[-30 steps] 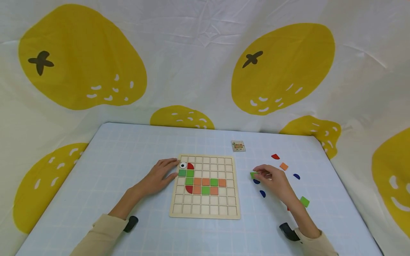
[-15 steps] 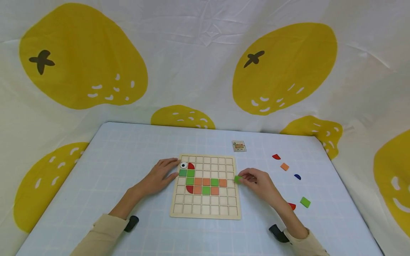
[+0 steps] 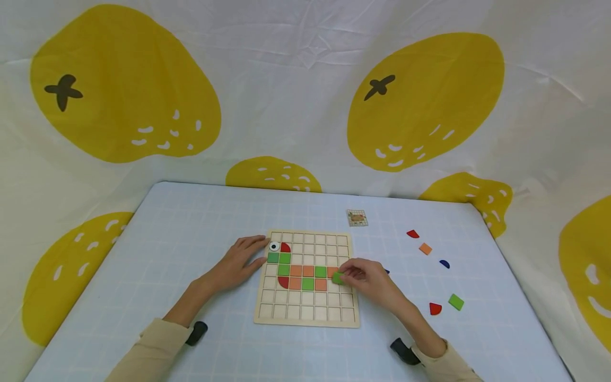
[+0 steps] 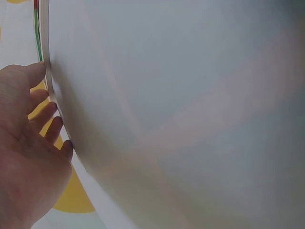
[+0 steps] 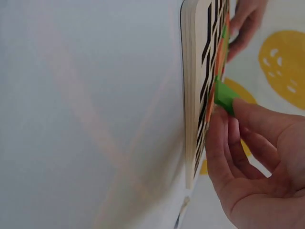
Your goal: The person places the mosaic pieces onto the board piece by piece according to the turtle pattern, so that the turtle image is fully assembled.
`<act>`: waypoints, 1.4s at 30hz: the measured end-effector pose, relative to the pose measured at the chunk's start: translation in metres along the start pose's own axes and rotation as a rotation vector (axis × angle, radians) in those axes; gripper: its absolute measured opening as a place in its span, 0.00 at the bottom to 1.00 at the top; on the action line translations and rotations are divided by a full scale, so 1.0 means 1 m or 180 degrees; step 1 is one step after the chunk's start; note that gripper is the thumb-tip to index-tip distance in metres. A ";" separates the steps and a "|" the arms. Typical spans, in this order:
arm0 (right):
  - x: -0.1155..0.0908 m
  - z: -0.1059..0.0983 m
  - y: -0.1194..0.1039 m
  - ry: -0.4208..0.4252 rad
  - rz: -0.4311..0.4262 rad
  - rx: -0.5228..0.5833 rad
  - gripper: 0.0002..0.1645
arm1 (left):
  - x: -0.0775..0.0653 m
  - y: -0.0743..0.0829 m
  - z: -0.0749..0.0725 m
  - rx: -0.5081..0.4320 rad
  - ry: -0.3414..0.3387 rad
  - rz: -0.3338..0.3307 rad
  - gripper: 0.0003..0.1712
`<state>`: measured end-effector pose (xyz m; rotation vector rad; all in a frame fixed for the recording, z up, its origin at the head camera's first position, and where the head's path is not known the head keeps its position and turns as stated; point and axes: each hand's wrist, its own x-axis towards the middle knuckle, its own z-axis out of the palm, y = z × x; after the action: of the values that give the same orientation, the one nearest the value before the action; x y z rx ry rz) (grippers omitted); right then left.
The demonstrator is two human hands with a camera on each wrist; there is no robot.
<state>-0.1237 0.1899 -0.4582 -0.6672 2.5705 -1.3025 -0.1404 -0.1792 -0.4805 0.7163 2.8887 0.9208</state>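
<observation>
A wooden grid board (image 3: 305, 314) lies on the table with coloured tiles set in its cells: green and orange squares, two red quarter-circles and a white eye tile (image 3: 274, 246). My left hand (image 3: 240, 262) rests against the board's left edge, fingers fairly straight; the left wrist view shows the thumb and fingertips touching that edge. Between thumb and fingers, my right hand (image 3: 369, 280) pinches a green square tile (image 5: 224, 97). In the head view this tile is over the board's right side, just below the orange tile at the row's end. The right wrist view shows it tilted at the board's surface.
Right of the board lie loose pieces: a red quarter-circle (image 3: 435, 309), a green square (image 3: 456, 302), an orange square (image 3: 425, 249), a blue half-circle (image 3: 444, 263) and another red piece (image 3: 412, 234). A small picture card (image 3: 357, 217) lies behind the board.
My right hand has carried the green tile leftward from the loose pieces to over the board's right side. My left hand has stayed at the board's left edge.
</observation>
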 end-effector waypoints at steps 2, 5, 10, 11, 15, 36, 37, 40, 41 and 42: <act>0.001 0.001 -0.001 -0.0062 0.0013 0.0034 0.08 | 0.000 0.001 0.000 0.0001 -0.0004 -0.0013 0.31; 0.001 0.002 -0.002 -0.0160 0.0048 0.0049 0.07 | -0.001 0.003 -0.001 0.0008 -0.0013 -0.0035 0.31; 0.001 0.004 -0.003 -0.0277 0.0033 0.0025 0.05 | -0.001 0.002 -0.001 0.0021 -0.0014 -0.0033 0.31; 0.001 0.004 -0.003 -0.0285 0.0026 0.0022 0.05 | 0.000 0.002 -0.001 0.0017 -0.0012 -0.0029 0.31; 0.003 0.005 -0.004 -0.0287 0.0018 0.0007 0.04 | 0.000 0.001 -0.001 0.0026 -0.0008 -0.0031 0.31; -0.005 0.001 -0.003 -0.0067 -0.0104 -0.0203 0.07 | 0.001 0.000 0.002 0.0038 0.0012 -0.0041 0.31; -0.007 0.000 -0.003 -0.0045 -0.0090 -0.0216 0.07 | 0.001 0.000 0.002 0.0040 0.0015 -0.0036 0.31; -0.010 -0.005 -0.001 0.0026 0.0009 -0.0265 0.08 | 0.000 0.000 0.001 0.0034 0.0016 -0.0031 0.30; -0.011 -0.007 0.000 0.0053 0.0049 -0.0281 0.09 | 0.000 0.000 0.001 0.0033 0.0017 -0.0032 0.30; -0.012 -0.009 0.002 0.0081 0.0084 -0.0298 0.10 | 0.000 0.000 0.001 0.0030 0.0018 -0.0031 0.30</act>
<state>-0.1169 0.2028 -0.4545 -0.6342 2.6654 -1.1967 -0.1406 -0.1785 -0.4819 0.7007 2.9008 0.9102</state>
